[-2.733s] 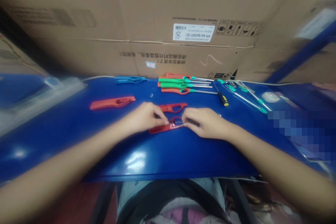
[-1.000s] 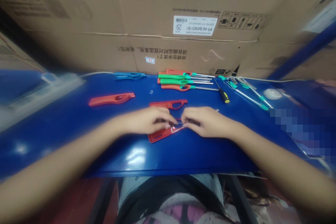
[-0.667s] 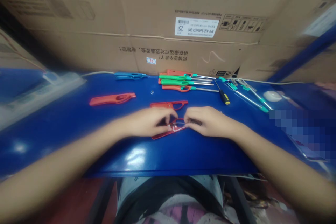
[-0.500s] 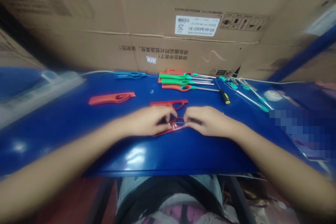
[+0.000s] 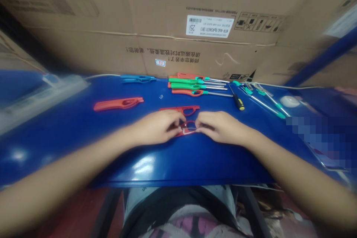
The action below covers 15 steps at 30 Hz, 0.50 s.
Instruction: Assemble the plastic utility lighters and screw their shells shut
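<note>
Red shell (image 5: 187,129) swung level; left hand (image 5: 156,127), right hand (image 5: 219,128) both pinching it.

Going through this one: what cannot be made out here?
Head view:
Red plastic handle shell: mostly covered by the left hand and right hand; whether the fingers pinch or just touch it is unclear.
Tiny white part on the blue table: too small.
Right side of the table: pixelated patch masks it.
Cardboard box lettering: cut by top edge.
</note>
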Motion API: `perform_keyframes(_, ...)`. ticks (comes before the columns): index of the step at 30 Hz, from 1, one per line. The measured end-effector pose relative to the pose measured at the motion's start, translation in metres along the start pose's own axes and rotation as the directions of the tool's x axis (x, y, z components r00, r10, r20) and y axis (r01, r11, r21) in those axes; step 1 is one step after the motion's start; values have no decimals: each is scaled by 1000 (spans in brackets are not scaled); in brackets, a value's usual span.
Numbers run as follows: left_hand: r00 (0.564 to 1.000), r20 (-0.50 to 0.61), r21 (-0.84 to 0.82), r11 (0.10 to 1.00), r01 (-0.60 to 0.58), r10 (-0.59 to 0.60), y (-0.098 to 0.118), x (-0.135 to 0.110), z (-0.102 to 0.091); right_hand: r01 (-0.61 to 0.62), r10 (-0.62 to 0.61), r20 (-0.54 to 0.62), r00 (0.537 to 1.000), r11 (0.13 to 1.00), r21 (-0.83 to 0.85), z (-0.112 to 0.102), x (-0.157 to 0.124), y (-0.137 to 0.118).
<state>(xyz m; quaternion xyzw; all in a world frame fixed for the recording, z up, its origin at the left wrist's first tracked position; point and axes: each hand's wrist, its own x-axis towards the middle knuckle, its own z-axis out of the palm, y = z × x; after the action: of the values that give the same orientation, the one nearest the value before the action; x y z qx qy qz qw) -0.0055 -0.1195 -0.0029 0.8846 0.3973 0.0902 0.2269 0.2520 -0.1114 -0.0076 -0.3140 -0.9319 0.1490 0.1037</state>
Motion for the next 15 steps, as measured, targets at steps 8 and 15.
perform_keyframes(8,999,-3,-20,999,-47,46,3,0,1,-17,17,-6,1000,998,-60,1,1,-2)
perform_keyframes(15,998,-48,-40,998,-49,47,1,4,9,-3,3,4,1000,995,-101,3,1,-3)
